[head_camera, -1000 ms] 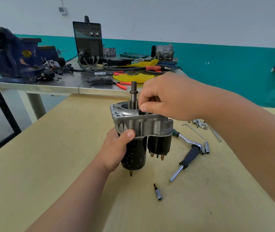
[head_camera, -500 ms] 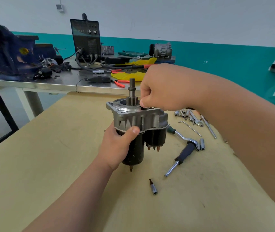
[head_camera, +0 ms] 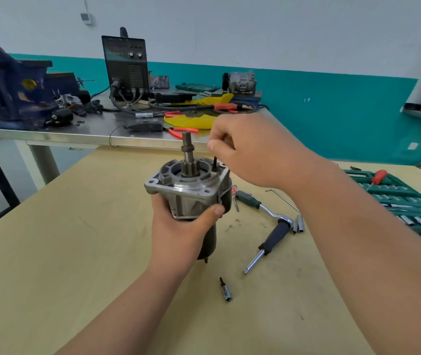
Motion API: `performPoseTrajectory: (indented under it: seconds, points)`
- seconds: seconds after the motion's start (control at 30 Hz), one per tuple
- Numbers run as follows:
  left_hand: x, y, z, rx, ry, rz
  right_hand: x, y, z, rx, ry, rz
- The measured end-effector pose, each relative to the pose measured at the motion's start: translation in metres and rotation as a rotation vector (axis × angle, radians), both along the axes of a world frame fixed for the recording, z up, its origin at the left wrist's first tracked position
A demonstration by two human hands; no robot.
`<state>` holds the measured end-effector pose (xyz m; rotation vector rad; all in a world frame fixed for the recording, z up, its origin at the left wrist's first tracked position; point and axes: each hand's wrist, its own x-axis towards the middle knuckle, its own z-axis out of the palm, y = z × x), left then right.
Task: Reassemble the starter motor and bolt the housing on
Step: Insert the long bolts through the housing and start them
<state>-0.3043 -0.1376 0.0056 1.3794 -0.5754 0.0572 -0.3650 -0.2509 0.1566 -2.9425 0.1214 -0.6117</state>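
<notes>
Starter motor (head_camera: 191,196) still gripped by left hand (head_camera: 178,231); right hand (head_camera: 245,155) risen, pinching dark rod (head_camera: 215,163).

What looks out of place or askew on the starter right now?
Nothing damaged or spilled. The dark rod pinched by the right hand stands proud of the housing, not seated. One bit socket lies alone on the table, apart from the black-handled driver.
</notes>
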Motion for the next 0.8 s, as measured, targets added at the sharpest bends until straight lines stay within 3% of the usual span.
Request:
performPoseTrajectory:
  seconds: [0.13,0.2,0.37,0.6,0.8]
  points:
    - [-0.004,-0.002,-0.002,0.037,-0.047,-0.017,0.0,-0.007,0.009,0.062,-0.149,0.024]
    - [-0.006,-0.006,-0.001,0.026,-0.042,0.021,-0.003,-0.011,0.007,0.201,-0.244,-0.05]
    - [-0.009,-0.013,-0.005,0.029,-0.013,0.132,-0.019,0.006,-0.049,0.522,-0.139,-0.161]
    - [0.021,0.026,-0.001,0.144,-0.368,0.272,0.007,-0.009,-0.063,0.789,-0.172,-0.044]
    - [0.053,0.026,0.009,0.216,-0.243,-0.129,0.038,-0.023,-0.057,0.794,-0.059,0.133]
